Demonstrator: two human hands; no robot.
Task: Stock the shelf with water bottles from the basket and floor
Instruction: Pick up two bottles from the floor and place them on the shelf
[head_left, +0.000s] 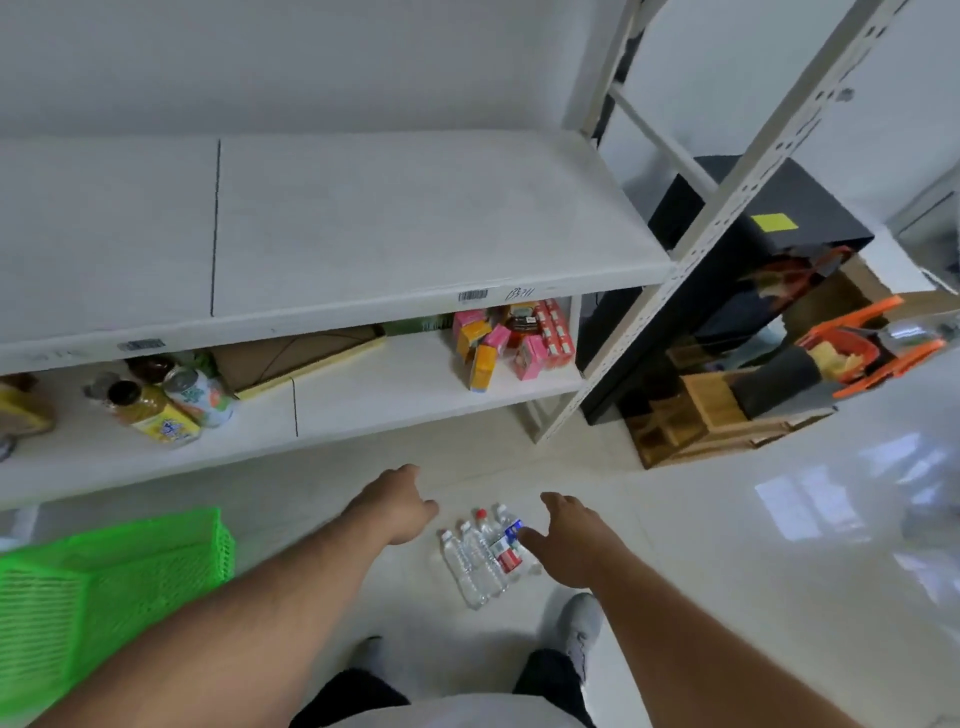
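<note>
Both hands reach down toward the floor with nothing in either grip. The left hand (400, 504) hangs palm-down with its fingers loosely curled and spread, empty, just to the left of a small cluster of water bottles (483, 553). The right hand (563, 543) is likewise open and empty, fingers splayed, its fingertips overlapping the right edge of the cluster as seen from the head camera; whether it actually touches a bottle cannot be told.

The bottles lie side by side on the pale tiled floor (727, 545), clear plastic, some with white caps and one with a red cap, two showing red or blue labels. They rest between the two hands, in front of the person's grey shoe (582, 631).

To the left stands a bright green plastic basket (104, 582) with mesh walls, on the floor beside the left forearm; its contents are not visible.

Beyond the hands is a white metal shelf (363, 228). Its upper board is bare of goods and carries barcode stickers on the front edge. The lower board holds jars and a can (192, 395) at the left, a flat cardboard box (296, 358) in the middle, and pink and orange cartons (509, 338) at the right.

To the right of the shelf post sit a black box (753, 218), wooden crates (701, 415) and an orange basket (867, 348).
</note>
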